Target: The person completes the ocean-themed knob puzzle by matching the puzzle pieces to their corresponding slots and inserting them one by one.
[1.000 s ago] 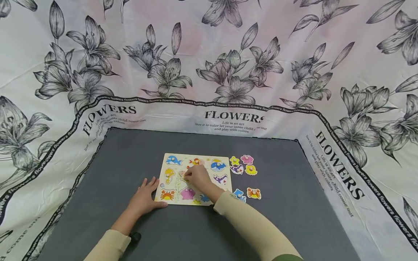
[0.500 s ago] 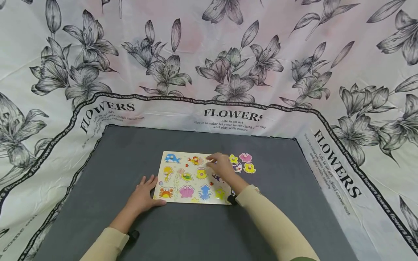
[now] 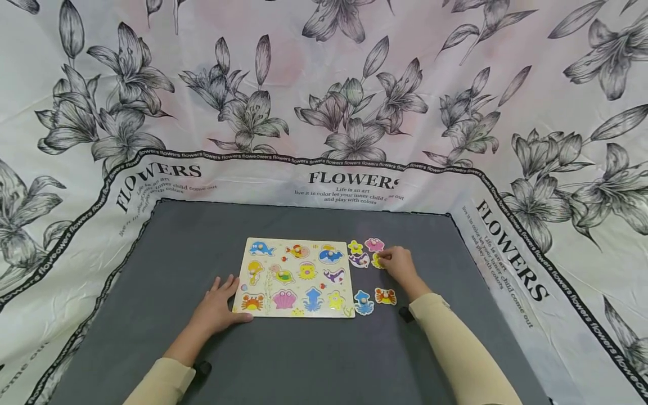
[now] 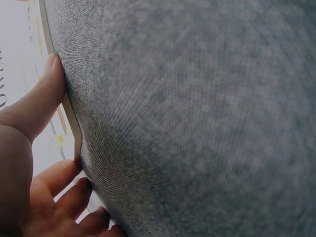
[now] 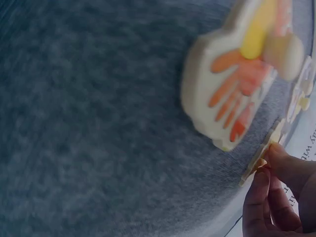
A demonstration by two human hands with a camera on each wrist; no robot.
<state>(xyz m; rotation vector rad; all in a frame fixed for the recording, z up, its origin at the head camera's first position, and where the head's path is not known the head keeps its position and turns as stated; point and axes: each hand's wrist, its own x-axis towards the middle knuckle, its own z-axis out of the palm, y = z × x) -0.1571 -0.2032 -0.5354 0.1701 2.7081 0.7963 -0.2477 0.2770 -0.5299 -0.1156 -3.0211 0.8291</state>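
A light wooden peg puzzle board with printed sea animals lies on the dark cloth. My left hand touches its lower left corner, fingers spread along the left side and thumb at the front edge. To the right of the board, my right hand pinches a yellow octopus puzzle piece, partly covered by the fingers. In the right wrist view, thumb and finger meet at the knob of this piece, which looks tilted. A turtle piece and a fish piece sit in the board.
Beside the pinched piece lie a yellow star piece, a pink shell piece and a purple whale piece. Closer to me are a blue squid piece and a crab piece. Flower-printed fabric borders the dark cloth.
My right hand has moved from over the middle of the board, rightward past its edge, to the yellow octopus piece and now pinches it. The left hand stays at the board's corner.
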